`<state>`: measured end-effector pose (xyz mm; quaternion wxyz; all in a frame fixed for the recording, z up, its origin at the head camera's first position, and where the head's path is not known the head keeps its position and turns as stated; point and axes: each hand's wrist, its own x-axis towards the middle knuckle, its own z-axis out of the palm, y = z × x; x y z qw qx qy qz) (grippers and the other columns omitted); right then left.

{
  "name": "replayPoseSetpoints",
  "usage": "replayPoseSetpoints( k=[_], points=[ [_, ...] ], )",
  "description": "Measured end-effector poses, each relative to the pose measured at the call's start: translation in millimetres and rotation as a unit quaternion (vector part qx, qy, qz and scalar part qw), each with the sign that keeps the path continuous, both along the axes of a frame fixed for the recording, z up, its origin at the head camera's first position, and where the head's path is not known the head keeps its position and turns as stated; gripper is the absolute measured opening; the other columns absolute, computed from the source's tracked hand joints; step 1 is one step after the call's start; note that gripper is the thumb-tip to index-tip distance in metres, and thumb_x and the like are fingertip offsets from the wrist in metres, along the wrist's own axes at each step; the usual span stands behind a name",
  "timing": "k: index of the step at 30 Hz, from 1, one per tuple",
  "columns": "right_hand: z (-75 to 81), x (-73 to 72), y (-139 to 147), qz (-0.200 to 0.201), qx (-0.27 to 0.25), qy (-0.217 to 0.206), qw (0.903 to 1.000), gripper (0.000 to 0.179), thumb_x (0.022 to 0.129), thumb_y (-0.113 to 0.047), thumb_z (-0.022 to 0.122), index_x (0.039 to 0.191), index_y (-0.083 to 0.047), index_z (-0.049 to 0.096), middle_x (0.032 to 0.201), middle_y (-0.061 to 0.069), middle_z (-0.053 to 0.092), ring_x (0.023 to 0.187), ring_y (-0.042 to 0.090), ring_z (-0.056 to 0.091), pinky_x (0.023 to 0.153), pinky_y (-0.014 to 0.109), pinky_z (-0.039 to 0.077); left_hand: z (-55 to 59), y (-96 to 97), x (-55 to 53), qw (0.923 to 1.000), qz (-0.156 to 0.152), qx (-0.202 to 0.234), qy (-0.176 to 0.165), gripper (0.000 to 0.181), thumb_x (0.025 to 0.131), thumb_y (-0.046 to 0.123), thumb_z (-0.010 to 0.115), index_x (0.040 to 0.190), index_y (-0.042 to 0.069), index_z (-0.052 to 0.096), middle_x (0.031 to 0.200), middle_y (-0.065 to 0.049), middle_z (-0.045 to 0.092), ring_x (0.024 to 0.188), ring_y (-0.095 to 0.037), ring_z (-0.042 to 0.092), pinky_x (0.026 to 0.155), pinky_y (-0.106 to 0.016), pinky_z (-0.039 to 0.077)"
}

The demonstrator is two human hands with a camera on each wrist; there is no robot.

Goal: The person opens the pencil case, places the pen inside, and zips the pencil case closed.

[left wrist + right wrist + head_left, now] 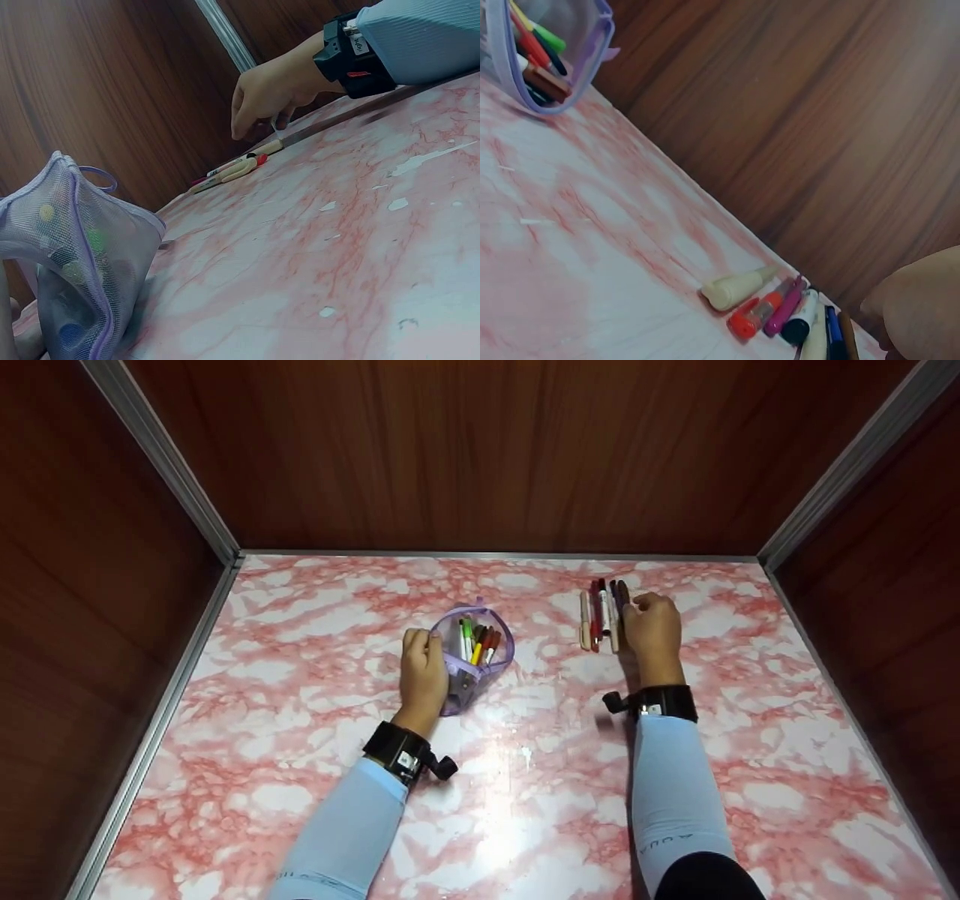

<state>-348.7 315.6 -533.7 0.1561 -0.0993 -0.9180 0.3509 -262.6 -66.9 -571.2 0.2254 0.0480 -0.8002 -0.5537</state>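
A purple-trimmed mesh pencil pouch [512,649] stands with its mouth open near the middle of the table. My left hand [424,671] grips the pouch's left side. Several markers [478,649] stick up inside it, green, yellow and brown among them. To the right, a row of pens and markers [596,619] lies side by side. My right hand [654,630] is at the row's right end, fingers bent, beside a brown marker [847,334]. Whether the fingertips pinch that marker is hidden. A beige pen [739,289] lies at the row's other end, next to a red-capped pen [754,315].
The table [315,780] has a pink and white marbled top. Brown wood-grain panels [510,457] rise at the back and both sides, with metal strips [495,556] along the edges. The row of pens lies near the back panel.
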Motion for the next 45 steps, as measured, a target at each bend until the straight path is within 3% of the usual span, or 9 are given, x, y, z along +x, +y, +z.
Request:
replayPoseSetpoints(
  k=[10, 17, 22, 28, 35, 41, 45],
  points=[
    [-6.6, 0.9, 3.0, 0.008, -0.011, -0.061, 0.998, 0.045, 0.11, -0.02, 0.068, 0.147, 0.006, 0.067, 0.133, 0.033, 0.073, 0.125, 0.051, 0.069, 0.116, 0.062, 0.052, 0.9, 0.4, 0.2, 0.9999, -0.001, 0.003, 0.012, 0.028, 0.116, 0.017, 0.052, 0.093, 0.003, 0.059, 0.109, -0.014, 0.055, 0.096, -0.024, 0.055, 0.085, -0.033, 0.047],
    [-7.0, 0.8, -0.4, -0.007, -0.02, -0.058, 0.9981, 0.057, 0.106, -0.016, 0.071, 0.158, 0.004, 0.06, 0.135, 0.027, 0.076, 0.13, 0.048, 0.07, 0.121, 0.06, 0.051, 1.7, 0.3, 0.6, 0.9999, -0.001, 0.006, 0.012, 0.028, 0.117, 0.017, 0.053, 0.094, 0.002, 0.06, 0.11, -0.015, 0.056, 0.095, -0.024, 0.056, 0.084, -0.033, 0.049],
    [-6.6, 0.4, -1.7, -0.005, -0.014, -0.059, 0.9982, 0.061, 0.102, -0.015, 0.068, 0.158, 0.006, 0.059, 0.132, 0.027, 0.077, 0.128, 0.047, 0.071, 0.12, 0.059, 0.053, 2.0, 0.4, 1.3, 0.9999, 0.0, 0.011, 0.01, 0.029, 0.117, 0.017, 0.054, 0.093, 0.002, 0.06, 0.109, -0.014, 0.056, 0.094, -0.024, 0.056, 0.083, -0.033, 0.049],
    [-4.3, 0.7, 0.2, 0.001, -0.009, -0.084, 0.9964, 0.063, 0.099, -0.018, 0.067, 0.155, 0.01, 0.061, 0.142, 0.028, 0.076, 0.138, 0.048, 0.069, 0.124, 0.056, 0.051, 0.2, 0.2, 0.0, 0.9999, -0.003, 0.011, 0.005, 0.03, 0.117, 0.019, 0.053, 0.093, 0.003, 0.059, 0.111, -0.014, 0.056, 0.096, -0.025, 0.057, 0.085, -0.034, 0.049],
    [-2.9, 1.3, 2.4, 0.004, -0.012, -0.102, 0.9947, 0.05, 0.098, -0.02, 0.065, 0.139, 0.007, 0.074, 0.14, 0.032, 0.074, 0.132, 0.052, 0.069, 0.119, 0.061, 0.053, -1.3, -0.1, -1.0, 0.9999, -0.007, 0.008, 0.006, 0.03, 0.117, 0.019, 0.053, 0.094, 0.002, 0.061, 0.112, -0.015, 0.057, 0.097, -0.026, 0.057, 0.086, -0.034, 0.049],
    [-0.6, 2.1, 1.3, 0.006, -0.026, -0.101, 0.9946, 0.053, 0.099, -0.016, 0.061, 0.146, 0.008, 0.07, 0.141, 0.033, 0.074, 0.134, 0.051, 0.069, 0.12, 0.06, 0.053, -1.7, -0.6, -1.3, 1.0, -0.005, 0.005, 0.004, 0.03, 0.117, 0.019, 0.053, 0.092, 0.004, 0.061, 0.111, -0.014, 0.057, 0.096, -0.024, 0.056, 0.085, -0.032, 0.048],
    [0.2, 0.2, 3.7, 0.004, -0.069, -0.106, 0.9919, 0.058, 0.102, -0.014, 0.056, 0.157, 0.005, 0.061, 0.149, 0.032, 0.07, 0.141, 0.048, 0.066, 0.123, 0.057, 0.051, -1.5, -0.5, -1.2, 1.0, -0.004, 0.005, 0.006, 0.03, 0.117, 0.018, 0.053, 0.091, 0.003, 0.06, 0.111, -0.015, 0.057, 0.096, -0.023, 0.056, 0.084, -0.031, 0.048]
  ],
)
